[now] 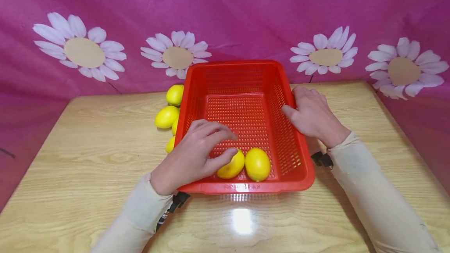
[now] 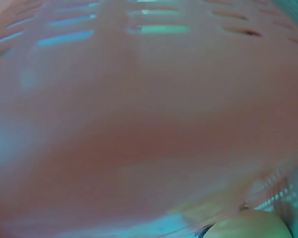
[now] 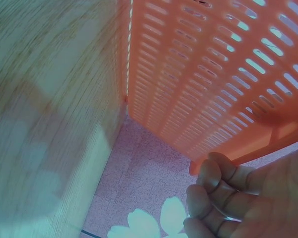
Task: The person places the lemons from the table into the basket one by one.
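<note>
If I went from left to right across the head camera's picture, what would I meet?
Leftmost printed daisy → lemons left of the red basket → left lemon inside it → right lemon inside it → right hand → rightmost printed daisy.

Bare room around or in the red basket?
Free: tabletop left of the outer lemons or right of the right sleeve; basket floor beyond the left hand. Crowded: basket's left side, lined by the outer lemons; near end, two inner lemons; right rim, right hand on it.
</note>
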`<action>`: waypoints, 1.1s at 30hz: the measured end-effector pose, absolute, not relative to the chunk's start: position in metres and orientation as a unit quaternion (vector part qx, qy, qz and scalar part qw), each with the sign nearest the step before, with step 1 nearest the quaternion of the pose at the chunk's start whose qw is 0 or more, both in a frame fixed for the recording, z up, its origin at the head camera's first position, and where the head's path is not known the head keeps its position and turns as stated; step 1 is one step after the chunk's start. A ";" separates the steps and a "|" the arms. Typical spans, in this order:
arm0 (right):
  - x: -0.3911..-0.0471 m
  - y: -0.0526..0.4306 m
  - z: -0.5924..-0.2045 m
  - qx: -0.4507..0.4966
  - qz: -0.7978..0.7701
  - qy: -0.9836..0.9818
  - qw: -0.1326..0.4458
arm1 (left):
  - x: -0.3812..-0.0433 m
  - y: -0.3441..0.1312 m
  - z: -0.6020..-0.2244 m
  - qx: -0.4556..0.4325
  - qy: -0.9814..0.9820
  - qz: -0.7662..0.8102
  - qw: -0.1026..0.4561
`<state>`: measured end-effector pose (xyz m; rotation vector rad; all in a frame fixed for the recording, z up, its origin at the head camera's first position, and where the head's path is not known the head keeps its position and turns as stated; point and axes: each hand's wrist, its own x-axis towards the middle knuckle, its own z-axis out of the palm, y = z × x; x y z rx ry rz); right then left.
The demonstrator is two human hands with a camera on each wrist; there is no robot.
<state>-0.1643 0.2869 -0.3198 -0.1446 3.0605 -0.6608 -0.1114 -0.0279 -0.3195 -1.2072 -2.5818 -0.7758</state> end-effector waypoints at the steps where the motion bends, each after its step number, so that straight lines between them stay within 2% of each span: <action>1: -0.164 0.287 -0.320 -0.046 -0.211 0.976 0.005 | -0.111 -0.028 -0.319 -0.409 -0.869 -0.261 0.098; 16: -0.165 0.288 -0.319 -0.047 -0.210 0.977 0.007 | -0.112 -0.030 -0.317 -0.420 -0.845 -0.305 0.132; 33: -0.166 0.286 -0.320 -0.049 -0.205 0.978 0.004 | -0.118 -0.067 -0.294 -0.356 -0.855 -0.354 0.128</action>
